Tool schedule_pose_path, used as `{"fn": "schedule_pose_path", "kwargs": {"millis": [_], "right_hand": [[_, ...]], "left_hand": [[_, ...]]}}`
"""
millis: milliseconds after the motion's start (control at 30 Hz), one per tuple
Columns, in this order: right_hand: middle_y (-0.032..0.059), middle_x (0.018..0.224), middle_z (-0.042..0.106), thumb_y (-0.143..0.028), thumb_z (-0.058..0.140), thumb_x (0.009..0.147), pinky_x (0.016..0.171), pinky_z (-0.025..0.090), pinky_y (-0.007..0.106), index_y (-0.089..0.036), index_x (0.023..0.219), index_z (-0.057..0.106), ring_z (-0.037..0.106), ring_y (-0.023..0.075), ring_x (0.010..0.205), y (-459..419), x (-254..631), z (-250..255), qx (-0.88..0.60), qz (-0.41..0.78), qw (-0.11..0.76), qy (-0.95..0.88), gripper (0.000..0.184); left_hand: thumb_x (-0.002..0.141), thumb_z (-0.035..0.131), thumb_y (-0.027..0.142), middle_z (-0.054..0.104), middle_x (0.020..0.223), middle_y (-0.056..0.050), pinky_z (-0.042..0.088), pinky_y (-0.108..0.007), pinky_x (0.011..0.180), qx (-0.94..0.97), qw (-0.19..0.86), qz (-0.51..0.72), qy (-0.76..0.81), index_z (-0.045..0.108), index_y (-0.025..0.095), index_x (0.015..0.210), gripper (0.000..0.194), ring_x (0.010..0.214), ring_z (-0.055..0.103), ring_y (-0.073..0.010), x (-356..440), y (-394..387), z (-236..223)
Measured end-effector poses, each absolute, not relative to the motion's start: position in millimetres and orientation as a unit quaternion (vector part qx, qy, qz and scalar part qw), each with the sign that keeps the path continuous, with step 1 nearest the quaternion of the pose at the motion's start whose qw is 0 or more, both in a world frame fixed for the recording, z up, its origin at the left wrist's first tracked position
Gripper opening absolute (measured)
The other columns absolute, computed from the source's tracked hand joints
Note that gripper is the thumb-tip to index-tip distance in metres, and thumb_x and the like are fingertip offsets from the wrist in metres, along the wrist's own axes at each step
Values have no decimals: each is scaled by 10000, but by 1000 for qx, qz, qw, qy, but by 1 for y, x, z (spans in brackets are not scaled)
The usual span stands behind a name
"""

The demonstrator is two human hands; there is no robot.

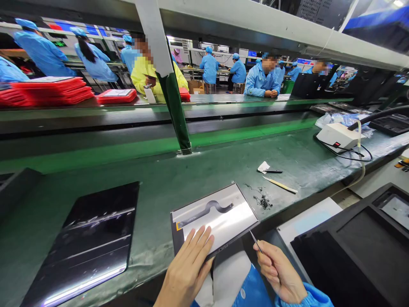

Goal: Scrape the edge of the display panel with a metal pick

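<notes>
A display panel (223, 213) with a silvery back lies at the front edge of the green bench, partly overhanging it. A dark curved flex cable (204, 209) with an orange end runs across its back. My left hand (188, 266) rests flat on the panel's near left part, fingers stretched out, thumb by the near edge. In my right hand (276, 268) is a pair of tweezers (254, 239), pinched between thumb and fingers. Their tip points up at the panel's near right corner; whether it touches, I cannot tell.
Left on the bench (153, 170) lies a glossy black screen (96, 238). Black scraps (263, 201), a yellow-handled tool (280, 185) and a dark tool with white tissue (263, 166) lie beyond the panel. A white device (338, 136) stands right; black trays (358, 251) sit near right. Co-workers sit opposite.
</notes>
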State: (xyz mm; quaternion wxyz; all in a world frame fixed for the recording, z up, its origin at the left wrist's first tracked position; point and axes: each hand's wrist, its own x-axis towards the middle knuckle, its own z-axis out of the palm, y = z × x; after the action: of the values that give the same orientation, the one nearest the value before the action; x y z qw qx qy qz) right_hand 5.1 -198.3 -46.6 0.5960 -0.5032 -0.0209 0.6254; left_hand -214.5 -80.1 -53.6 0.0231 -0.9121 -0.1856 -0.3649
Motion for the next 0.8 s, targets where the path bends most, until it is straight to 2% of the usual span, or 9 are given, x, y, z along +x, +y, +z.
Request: {"fn": "schedule_pose_path", "kwargs": {"millis": [200, 367, 467, 533, 600, 700, 800], "right_hand": [[-126, 451, 352, -551, 906, 524, 332, 85, 132, -144, 715, 650, 134, -9, 376, -198, 9, -39, -510, 609, 606, -33, 518], [-117, 470, 358, -619, 865, 563, 346, 110, 154, -152, 743, 658, 144, 10, 388, -199, 14, -37, -572, 548, 604, -83, 542], [-80, 485, 409, -670, 764, 678, 372, 243, 178, -163, 731, 667, 290, 54, 407, -205, 10, -46, -656, 442, 582, -187, 518], [-30, 537, 514, -638, 704, 766, 454, 387, 212, -176, 731, 680, 463, 112, 485, -210, 7, -54, -707, 345, 555, -271, 464], [8, 626, 617, -577, 648, 843, 550, 468, 238, -188, 779, 698, 575, 161, 582, -214, 3, -59, -742, 263, 519, -333, 398], [12, 657, 663, -510, 581, 913, 564, 486, 226, -202, 832, 701, 612, 166, 584, -218, -1, -61, -776, 178, 463, -389, 340], [6, 632, 669, -488, 551, 941, 524, 477, 213, -212, 833, 698, 609, 158, 535, -218, -4, -59, -790, 124, 425, -424, 331]], "left_hand": [[952, 541, 83, 679, 1281, -120, 477, -420, 1102, -908, 25, -373, -189, 520, 126, 1397, 447, 1274, 588, -254, -213, -81, -52], [951, 544, 83, 676, 1279, -138, 441, -422, 1129, -909, 27, -371, -188, 589, 86, 1301, 353, 1288, 576, -254, -213, -81, -53], [951, 543, 81, 675, 1280, -140, 446, -421, 1124, -908, 25, -372, -190, 595, 85, 1294, 346, 1287, 577, -255, -214, -81, -54], [952, 542, 83, 675, 1283, -131, 466, -425, 1110, -907, 22, -374, -194, 571, 106, 1336, 386, 1281, 583, -256, -214, -81, -55], [955, 535, 89, 675, 1288, -122, 484, -430, 1094, -906, 18, -375, -197, 532, 131, 1387, 434, 1273, 589, -257, -214, -81, -55], [956, 532, 93, 671, 1294, -124, 489, -440, 1088, -906, 14, -374, -196, 517, 135, 1403, 449, 1273, 588, -264, -213, -81, -55], [948, 541, 79, 671, 1288, -138, 475, -440, 1101, -907, 17, -374, -194, 565, 102, 1342, 395, 1282, 580, -267, -213, -81, -54]]}}
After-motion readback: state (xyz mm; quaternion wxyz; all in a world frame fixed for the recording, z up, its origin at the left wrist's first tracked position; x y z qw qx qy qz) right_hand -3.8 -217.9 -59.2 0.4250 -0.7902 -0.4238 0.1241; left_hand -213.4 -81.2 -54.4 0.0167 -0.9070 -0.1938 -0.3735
